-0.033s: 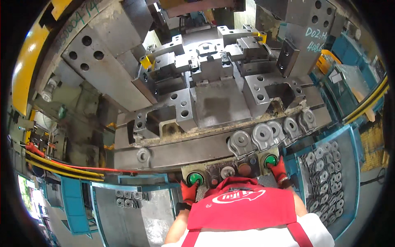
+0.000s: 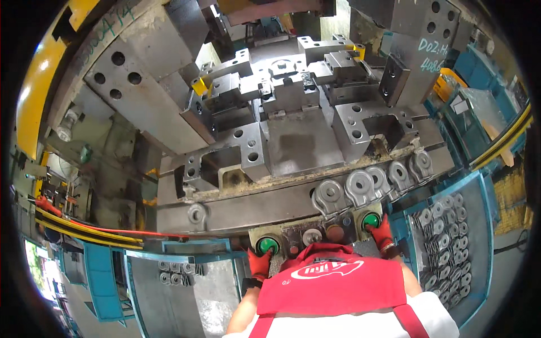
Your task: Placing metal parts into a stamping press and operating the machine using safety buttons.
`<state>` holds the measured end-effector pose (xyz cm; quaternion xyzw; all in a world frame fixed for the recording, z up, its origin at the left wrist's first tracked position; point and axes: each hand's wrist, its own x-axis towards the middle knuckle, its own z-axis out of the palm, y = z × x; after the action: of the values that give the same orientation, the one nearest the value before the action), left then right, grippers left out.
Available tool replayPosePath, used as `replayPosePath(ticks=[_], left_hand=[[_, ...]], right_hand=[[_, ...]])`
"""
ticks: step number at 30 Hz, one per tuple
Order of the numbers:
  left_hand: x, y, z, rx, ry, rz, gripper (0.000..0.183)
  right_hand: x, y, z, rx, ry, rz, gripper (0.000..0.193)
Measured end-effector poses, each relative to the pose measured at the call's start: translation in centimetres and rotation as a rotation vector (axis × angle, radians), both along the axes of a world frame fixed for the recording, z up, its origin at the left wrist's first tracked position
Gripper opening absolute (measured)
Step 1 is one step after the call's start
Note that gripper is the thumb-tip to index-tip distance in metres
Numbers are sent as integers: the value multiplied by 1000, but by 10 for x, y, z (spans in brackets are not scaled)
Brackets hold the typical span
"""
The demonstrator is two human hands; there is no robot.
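Two red-gloved hands, two green buttons, six visible ring-ended parts on the ledge.
Of these parts, one at left, five at right; two blue-framed bins, with more parts inside, too overlapped to count.

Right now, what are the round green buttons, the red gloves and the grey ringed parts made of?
Green push buttons: probably smooth plastic; their bright colour looks slightly glossy.
Red gloves: matte and creased, perhaps fabric, though rubber is possible.
Grey ringed parts: seemingly bare metal, dull grey with paler, shinier edges.
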<state>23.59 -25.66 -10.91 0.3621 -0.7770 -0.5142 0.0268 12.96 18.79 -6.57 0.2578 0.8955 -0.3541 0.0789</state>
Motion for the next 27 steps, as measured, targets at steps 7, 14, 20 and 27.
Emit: replayPosePath(ticks=[7, 14, 20, 27], left_hand=[[-10, 15, 30, -71, -135, 9, 99], [-10, 21, 47, -106, -119, 32, 97], [-10, 22, 50, -101, -138, 48, 97], [-8, 18, 38, -94, -151, 44, 99]], right_hand=[[2, 5, -10, 55, -16, -9, 108], [2, 7, -15, 63, 32, 7, 107], [2, 8, -18, 44, 49, 5, 106], [4, 8, -19, 69, 66, 13, 108]])
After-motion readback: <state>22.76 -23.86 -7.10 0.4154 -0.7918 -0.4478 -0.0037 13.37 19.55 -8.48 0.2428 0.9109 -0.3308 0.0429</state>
